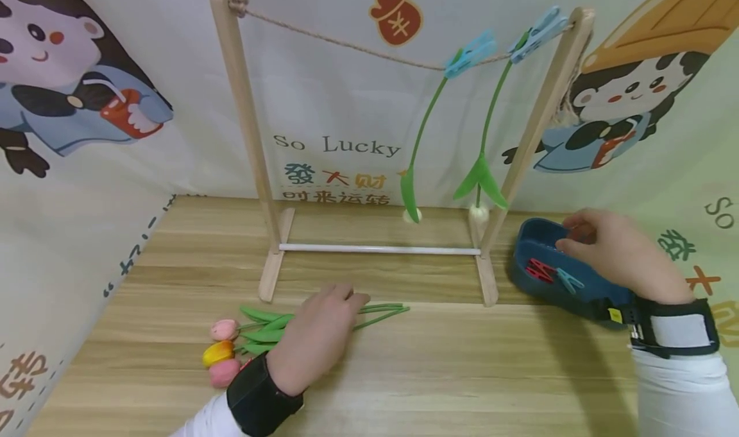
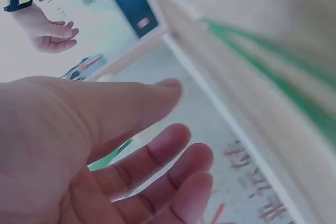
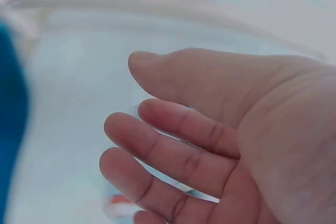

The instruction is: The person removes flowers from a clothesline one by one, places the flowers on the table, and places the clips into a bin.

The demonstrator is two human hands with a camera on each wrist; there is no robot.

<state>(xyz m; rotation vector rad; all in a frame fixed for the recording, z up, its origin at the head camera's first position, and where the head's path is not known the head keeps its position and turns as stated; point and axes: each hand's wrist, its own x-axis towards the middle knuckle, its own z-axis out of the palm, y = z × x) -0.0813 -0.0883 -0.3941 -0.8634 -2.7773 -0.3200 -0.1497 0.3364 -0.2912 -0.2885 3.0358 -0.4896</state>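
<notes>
In the head view my left hand (image 1: pixel 319 335) is just over the green stems (image 1: pixel 382 308) of several artificial tulips lying on the table, their pink (image 1: pixel 224 330) and yellow (image 1: pixel 218 354) heads to the left. The left wrist view shows its fingers (image 2: pixel 178 177) loosely bent, with nothing between thumb and fingers. My right hand (image 1: pixel 618 251) hovers above a dark blue bin (image 1: pixel 554 299) holding red (image 1: pixel 540 270) and light blue (image 1: pixel 570 281) clothespins. Relaxed and apart, the right fingers (image 3: pixel 152 145) hold nothing in the right wrist view.
A wooden frame (image 1: pixel 238 97) stands at the back, with a rope (image 1: pixel 346 43) across its top. Two blue clothespins (image 1: pixel 470 53) clip two white tulips (image 1: pixel 478 214) upside down to it, toward the right. A white rod (image 1: pixel 375 249) joins the feet. Printed cloth backs the table.
</notes>
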